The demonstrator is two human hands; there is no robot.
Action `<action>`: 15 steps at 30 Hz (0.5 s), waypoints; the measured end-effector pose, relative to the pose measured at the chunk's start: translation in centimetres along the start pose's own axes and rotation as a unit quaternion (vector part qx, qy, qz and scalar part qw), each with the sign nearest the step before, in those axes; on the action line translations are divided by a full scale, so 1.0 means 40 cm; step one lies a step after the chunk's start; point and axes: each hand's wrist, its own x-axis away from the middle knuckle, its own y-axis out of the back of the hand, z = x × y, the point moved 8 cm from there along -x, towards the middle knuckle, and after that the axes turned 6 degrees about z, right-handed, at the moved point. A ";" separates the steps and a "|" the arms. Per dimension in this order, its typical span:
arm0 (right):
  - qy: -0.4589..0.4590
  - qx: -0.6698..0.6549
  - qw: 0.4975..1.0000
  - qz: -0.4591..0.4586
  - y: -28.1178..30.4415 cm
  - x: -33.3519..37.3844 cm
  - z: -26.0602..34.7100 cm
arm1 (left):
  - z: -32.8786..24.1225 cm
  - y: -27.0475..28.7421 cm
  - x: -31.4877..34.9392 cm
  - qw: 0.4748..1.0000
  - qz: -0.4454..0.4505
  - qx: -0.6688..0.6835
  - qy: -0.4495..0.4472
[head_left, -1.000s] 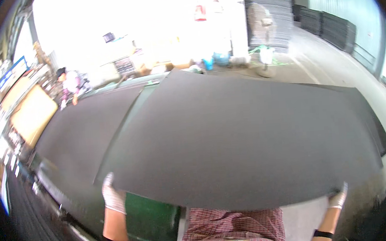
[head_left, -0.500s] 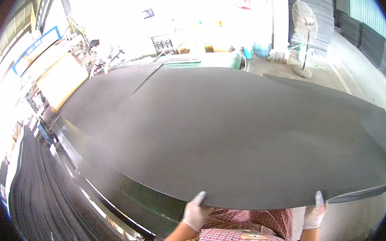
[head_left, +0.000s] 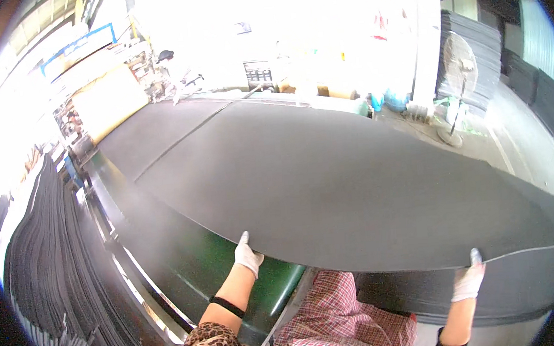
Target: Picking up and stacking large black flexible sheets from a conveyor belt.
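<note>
A large dark grey flexible sheet (head_left: 330, 188) stretches from near my waist far across the view. My left hand (head_left: 249, 258), in a whitish glove, grips its near edge with the thumb on top and the fingers hidden beneath. Farther right, my gloved right hand (head_left: 469, 279) pinches the same edge in the same way. Under the sheet on the left runs a green conveyor belt (head_left: 206, 260). Below its right part lies a pile of dark sheets (head_left: 443, 296). A dark line crosses the sheet material toward its far left end.
Thick dark sheets (head_left: 57, 275) hang or lean in layers at the left. A machine with a big yellowish roller (head_left: 112, 101) stands far left, with another person (head_left: 166, 74) beside it. At the back right are a standing fan (head_left: 461, 74) and tall sheet stacks (head_left: 487, 46).
Both hands have moved with the sheet's near edge, the left one forward and leftward. More green belt and the pile below now show. The view has shifted, so background things sit farther right.
</note>
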 end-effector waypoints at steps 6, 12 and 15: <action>-0.007 0.112 0.974 0.198 -0.274 0.255 -0.203 | 0.397 -0.317 0.358 0.971 0.131 -0.086 0.180; -0.196 -0.077 0.925 0.317 -0.290 0.365 -0.253 | 0.372 -0.297 0.324 0.968 0.120 -0.075 0.206; -0.090 -0.121 0.969 0.197 -0.169 0.265 -0.051 | 0.276 -0.317 0.306 0.961 0.137 0.015 0.241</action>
